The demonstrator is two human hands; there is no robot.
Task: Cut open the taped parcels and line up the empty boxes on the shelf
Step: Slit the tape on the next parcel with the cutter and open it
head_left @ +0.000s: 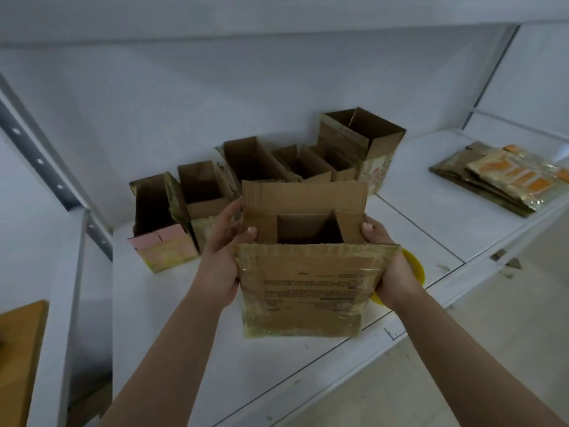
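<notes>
Boxes (264, 171), five already opened, stand in a row at the back of the shelf (431, 223). Left hand (220, 257) and right hand (389, 263) grip another opened box (303, 285) above the shelf's front; placing it remains.

My white metal shelf (431, 223) carries open brown cardboard boxes (255, 167) at twelve o'clock and flattened taped cardboard (505, 180) at two.
</notes>
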